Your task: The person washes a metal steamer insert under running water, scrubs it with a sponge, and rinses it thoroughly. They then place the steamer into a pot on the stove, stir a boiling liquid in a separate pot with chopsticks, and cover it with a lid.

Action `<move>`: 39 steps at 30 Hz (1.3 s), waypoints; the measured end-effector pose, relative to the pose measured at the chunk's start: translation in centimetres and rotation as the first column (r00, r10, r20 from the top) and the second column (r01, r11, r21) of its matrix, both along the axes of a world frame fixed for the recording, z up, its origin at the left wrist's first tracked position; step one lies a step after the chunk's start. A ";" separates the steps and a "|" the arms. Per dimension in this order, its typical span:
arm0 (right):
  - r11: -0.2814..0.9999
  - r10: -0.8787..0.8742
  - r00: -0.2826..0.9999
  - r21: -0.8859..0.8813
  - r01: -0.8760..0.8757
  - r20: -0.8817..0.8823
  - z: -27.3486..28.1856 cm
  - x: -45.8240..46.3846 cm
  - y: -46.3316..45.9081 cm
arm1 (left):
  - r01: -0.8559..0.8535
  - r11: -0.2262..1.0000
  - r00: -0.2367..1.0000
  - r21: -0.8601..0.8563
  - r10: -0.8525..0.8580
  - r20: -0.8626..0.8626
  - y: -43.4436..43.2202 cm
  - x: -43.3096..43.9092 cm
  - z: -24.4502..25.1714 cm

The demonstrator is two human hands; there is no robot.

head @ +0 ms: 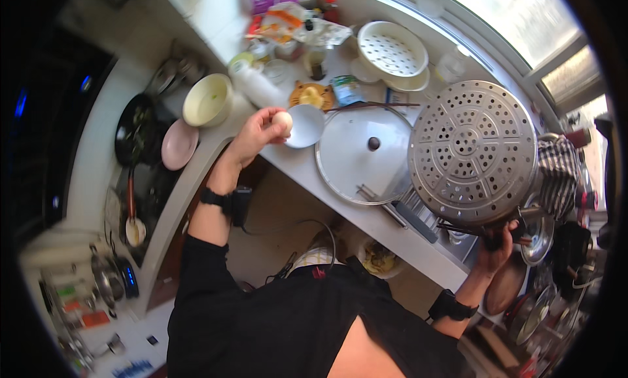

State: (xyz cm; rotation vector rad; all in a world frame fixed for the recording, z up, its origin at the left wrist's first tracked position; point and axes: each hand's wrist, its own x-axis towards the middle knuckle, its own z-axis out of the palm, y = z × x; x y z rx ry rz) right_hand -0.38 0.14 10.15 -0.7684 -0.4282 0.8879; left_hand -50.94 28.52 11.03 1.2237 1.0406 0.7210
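Observation:
My left hand (262, 132) holds an egg (282, 123) between thumb and fingers, beside and partly over a small white bowl (306, 126) on the counter. At the right, my right hand (495, 248) is closed around the dark handle at the near edge of a large perforated metal steamer (473, 149), which hides part of the fingers. A glass pot lid (363, 167) with a dark knob lies between the bowl and the steamer. Chopsticks (375, 105) rest across the lid's far rim. Behind the bowl is a cat-face board (311, 96) with something yellowish on it.
At the left stand a cream bowl (208, 100), a pink plate (180, 145) and a black frying pan (135, 130). A white colander (392, 49) sits near the window. A waste bin (381, 260) stands below the counter's front edge. A cable hangs from my left wrist.

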 end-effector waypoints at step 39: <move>0.145 0.499 0.072 -0.002 -0.989 0.864 14.4 -96.6 6.3 | -0.955 -0.150 -0.126 0.255 0.986 0.109 -58.6 -61.7 3.5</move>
